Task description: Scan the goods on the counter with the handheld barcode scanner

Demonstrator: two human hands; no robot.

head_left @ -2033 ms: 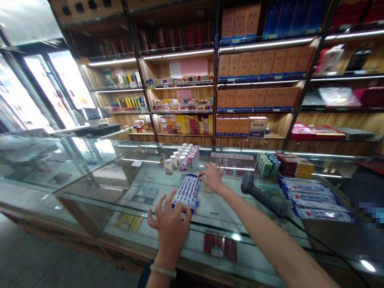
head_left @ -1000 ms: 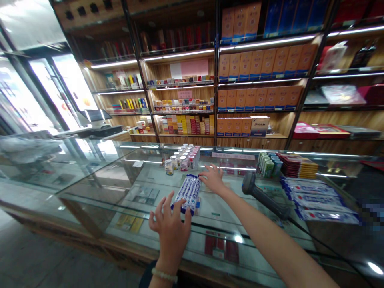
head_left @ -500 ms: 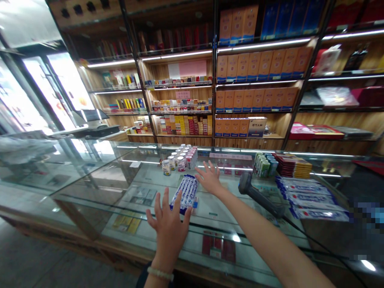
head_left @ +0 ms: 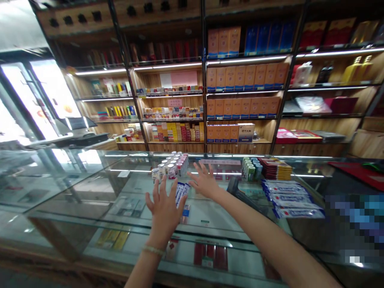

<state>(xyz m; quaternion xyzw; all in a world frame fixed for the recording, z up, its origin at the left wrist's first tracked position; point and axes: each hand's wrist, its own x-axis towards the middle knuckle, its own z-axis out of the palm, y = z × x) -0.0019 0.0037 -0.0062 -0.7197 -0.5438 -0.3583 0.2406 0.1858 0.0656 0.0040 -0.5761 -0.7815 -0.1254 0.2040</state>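
Note:
My left hand (head_left: pixel 166 210) is over the glass counter (head_left: pixel 204 208), fingers spread, holding nothing. It partly covers a row of slim blue-and-white packets (head_left: pixel 181 193); whether it touches them I cannot tell. Farther forward, my right hand (head_left: pixel 205 181) is open too, with fingers apart and nothing in it. Just beyond both hands stands a cluster of small white-capped bottles (head_left: pixel 171 166) beside pinkish packs (head_left: pixel 182 164). A dark handheld barcode scanner (head_left: pixel 244 198) rests to the right, partly hidden behind my right forearm.
Larger blue-and-white packets (head_left: pixel 291 198) lie fanned on the right. Behind them are green and blue rolls (head_left: pixel 251 168) and stacked red-and-yellow packs (head_left: pixel 274 168). Boxes sit inside the glass case. Shelves with orange boxes (head_left: pixel 244 78) line the back wall; a monitor (head_left: pixel 79 123) stands left.
The view has shifted somewhat to the right and up. My left hand has reached forward over the slim packets, covering more of them. Both hands stay open.

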